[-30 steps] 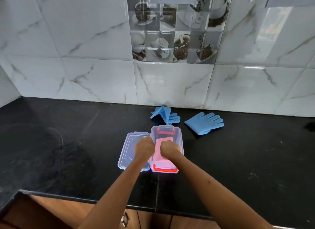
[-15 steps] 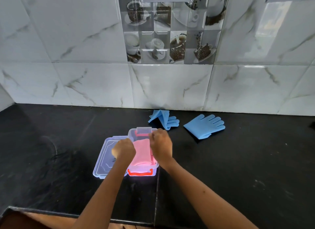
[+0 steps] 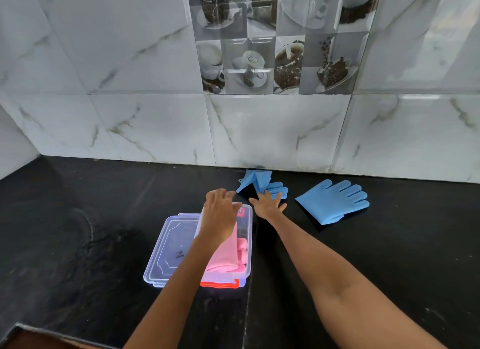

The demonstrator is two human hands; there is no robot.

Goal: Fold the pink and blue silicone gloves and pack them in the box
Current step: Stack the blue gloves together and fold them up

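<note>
Folded pink gloves [image 3: 228,255] lie inside the clear plastic box [image 3: 248,244], which has red clips at its near and far ends. My left hand [image 3: 220,213] hovers above the box's far end, fingers apart, holding nothing. Just right of the box's far corner, my right hand [image 3: 267,204] is stretched out with spread fingers, its fingertips at the crumpled blue glove [image 3: 259,182] near the wall. A second blue glove [image 3: 333,201] lies flat farther right.
The box's clear lid [image 3: 172,247] lies flat against the box's left side. All of this rests on a black stone counter [image 3: 78,231] backed by a marble-tiled wall [image 3: 259,127]. The counter's front edge [image 3: 65,335] is near me.
Both hands have left the pink gloves in the box and moved away from me. The right hand has reached out to the crumpled blue glove.
</note>
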